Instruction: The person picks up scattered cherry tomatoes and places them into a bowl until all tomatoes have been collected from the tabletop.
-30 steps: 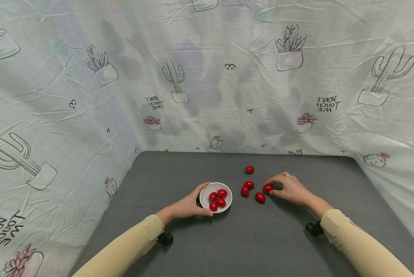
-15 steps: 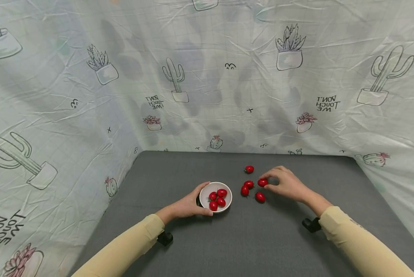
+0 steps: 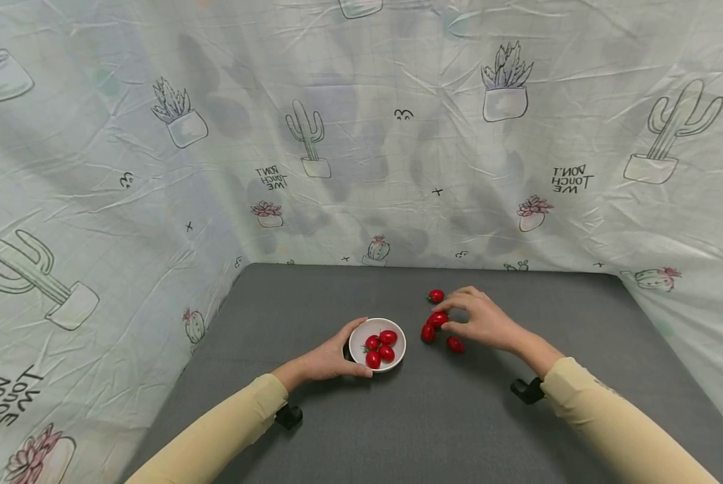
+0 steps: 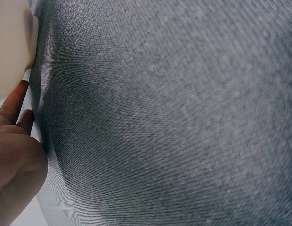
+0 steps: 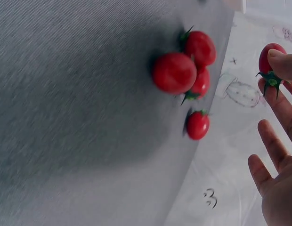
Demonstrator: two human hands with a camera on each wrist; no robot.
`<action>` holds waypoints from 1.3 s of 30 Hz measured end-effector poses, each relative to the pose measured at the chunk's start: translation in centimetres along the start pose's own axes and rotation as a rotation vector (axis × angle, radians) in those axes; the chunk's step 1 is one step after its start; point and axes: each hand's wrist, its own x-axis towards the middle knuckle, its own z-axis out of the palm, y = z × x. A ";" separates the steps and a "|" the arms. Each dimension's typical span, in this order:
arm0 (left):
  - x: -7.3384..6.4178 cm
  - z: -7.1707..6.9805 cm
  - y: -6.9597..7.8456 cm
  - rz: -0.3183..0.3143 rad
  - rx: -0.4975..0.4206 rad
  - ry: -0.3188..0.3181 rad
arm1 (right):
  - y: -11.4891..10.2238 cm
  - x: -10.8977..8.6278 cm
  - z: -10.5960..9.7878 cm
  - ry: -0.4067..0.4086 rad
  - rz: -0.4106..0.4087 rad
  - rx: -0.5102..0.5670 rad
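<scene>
My left hand (image 3: pixel 331 356) grips the side of a small white bowl (image 3: pixel 401 356), thumb at the near side and fingers round the far side. Several red cherry tomatoes (image 3: pixel 387 353) lie in it. In the left wrist view the hand (image 4: pixel 19 155) reaches to the bowl's outer wall (image 4: pixel 9 47). My right hand (image 3: pixel 482 320) pinches a cherry tomato (image 5: pixel 266 60) with a green stem between thumb and forefinger, raised over the table; its other fingers spread apart. Below lie several more tomatoes (image 5: pixel 174 73), one largely hidden behind the held tomato in the head view.
Everything stands on a dark grey table (image 3: pixel 367 430). One loose tomato (image 3: pixel 436 296) lies farther back, another tomato (image 3: pixel 454 344) under the right hand. A pale curtain (image 3: pixel 361 154) printed with cacti hangs behind the table and along its left side.
My right hand has lifted the cherry tomato from the right of the group and carried it left toward the bowl. The left hand and the bowl have stayed still.
</scene>
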 end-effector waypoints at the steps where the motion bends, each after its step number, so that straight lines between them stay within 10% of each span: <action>1: 0.0 0.0 0.0 0.001 0.000 0.001 | -0.2 0.1 0.1 -0.003 -0.003 0.001; 39: -0.3 0.0 -0.5 -0.021 -0.024 -0.013 | -6.3 6.9 6.0 -0.165 -0.166 -0.001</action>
